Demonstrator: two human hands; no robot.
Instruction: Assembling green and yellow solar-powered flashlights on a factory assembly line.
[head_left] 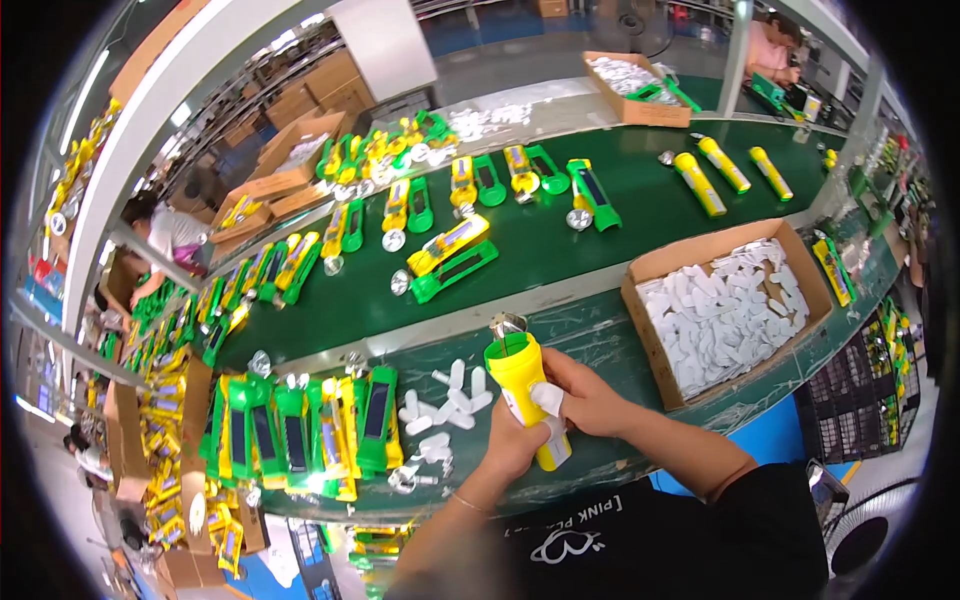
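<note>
Toward five o'clock from the view's centre, a yellow flashlight stands tilted, its open green-rimmed end upward. The left hand has its fingers closed around the lower body; the right hand pinches a white piece against the side. From the flashlight, a cardboard box of white pieces sits at two o'clock, loose white pieces at nine.

From here I count two hands on one yellow torch — then three separate yellow torches grouped toward the belt's right end, and one carton of white pieces on the near worktop.
</note>
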